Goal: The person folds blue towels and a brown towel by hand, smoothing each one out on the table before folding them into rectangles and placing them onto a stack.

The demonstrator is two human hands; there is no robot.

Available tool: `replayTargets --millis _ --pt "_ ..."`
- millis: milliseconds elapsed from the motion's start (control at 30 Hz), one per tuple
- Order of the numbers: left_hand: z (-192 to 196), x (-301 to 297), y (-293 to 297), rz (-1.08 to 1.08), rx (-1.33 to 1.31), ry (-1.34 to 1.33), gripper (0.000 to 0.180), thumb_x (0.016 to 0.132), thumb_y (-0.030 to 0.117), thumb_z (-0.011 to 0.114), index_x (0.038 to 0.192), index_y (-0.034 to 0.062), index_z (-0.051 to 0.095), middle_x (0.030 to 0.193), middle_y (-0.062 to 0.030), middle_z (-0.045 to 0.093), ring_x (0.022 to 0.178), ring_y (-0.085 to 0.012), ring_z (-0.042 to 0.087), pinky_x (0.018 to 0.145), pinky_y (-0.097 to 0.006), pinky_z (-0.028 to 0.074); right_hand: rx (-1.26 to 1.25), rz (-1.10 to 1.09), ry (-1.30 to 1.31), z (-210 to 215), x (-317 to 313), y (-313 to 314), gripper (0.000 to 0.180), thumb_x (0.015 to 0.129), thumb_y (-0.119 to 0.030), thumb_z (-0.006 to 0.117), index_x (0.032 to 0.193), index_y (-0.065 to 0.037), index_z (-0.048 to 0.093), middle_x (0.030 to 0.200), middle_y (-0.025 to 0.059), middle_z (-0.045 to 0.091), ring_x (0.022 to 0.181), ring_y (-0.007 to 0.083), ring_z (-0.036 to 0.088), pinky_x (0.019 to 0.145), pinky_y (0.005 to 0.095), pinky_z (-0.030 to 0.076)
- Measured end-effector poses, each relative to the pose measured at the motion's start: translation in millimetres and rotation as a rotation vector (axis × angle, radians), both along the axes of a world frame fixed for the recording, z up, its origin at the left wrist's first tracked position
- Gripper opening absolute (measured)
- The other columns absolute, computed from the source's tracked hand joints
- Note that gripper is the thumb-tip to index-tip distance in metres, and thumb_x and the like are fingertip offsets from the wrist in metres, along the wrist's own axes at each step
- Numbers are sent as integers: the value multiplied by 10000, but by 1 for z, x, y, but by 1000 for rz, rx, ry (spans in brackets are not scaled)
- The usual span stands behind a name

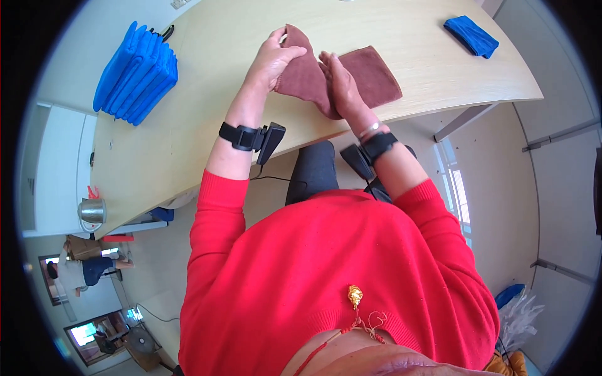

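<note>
A reddish-brown cloth (370,75) lies partly folded on the table in front of me. Its left part is raised, and my left hand (274,61) pinches that part near its upper edge between thumb and fingers. My right hand (342,86) rests edge-down at the fold in the cloth's middle, its fingers stretched out and close together, not gripping. To the right of that hand the cloth lies flat; to the left it stands up in a loose bend that hangs toward the table's near edge.
A stack of folded blue cloths (138,75) stands on the pale wooden table (213,37) at the left. One folded blue cloth (470,36) lies at the far right. A metal pot (92,212) is at the table's left end. Another person (78,272) is in the background.
</note>
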State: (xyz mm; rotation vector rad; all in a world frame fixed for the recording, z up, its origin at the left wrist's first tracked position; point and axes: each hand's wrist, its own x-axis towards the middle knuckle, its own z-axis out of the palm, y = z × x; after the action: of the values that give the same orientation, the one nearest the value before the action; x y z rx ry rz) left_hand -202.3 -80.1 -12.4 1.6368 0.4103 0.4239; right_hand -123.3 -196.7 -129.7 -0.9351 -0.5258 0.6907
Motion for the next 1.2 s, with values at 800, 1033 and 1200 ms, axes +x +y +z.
replayTargets --millis 800,1033,1200 --pt "-93 63 2 95 1322 41 464 885 317 621 1205 -10 541 1031 -191 630 889 -330 650 768 -400 533 -197 -241 601 5 -12 -79 303 918 -246 614 1171 -93 547 1016 46 610 869 164 599 719 347 509" --pt "-104 40 12 9 1056 311 317 896 335 582 905 20 606 852 -228 657 790 -403 643 750 -482 507 -332 -389 153 9 -15 -82 362 913 -267 629 1177 -27 566 1054 64 632 895 126 594 736 282 499" --pt "-101 4 -4 155 1034 280 301 902 309 581 819 20 564 757 -214 644 771 -409 634 709 -496 494 -434 -487 -162 -14 3 -82 382 909 -282 641 1142 19 607 997 53 659 858 93 585 733 236 485"
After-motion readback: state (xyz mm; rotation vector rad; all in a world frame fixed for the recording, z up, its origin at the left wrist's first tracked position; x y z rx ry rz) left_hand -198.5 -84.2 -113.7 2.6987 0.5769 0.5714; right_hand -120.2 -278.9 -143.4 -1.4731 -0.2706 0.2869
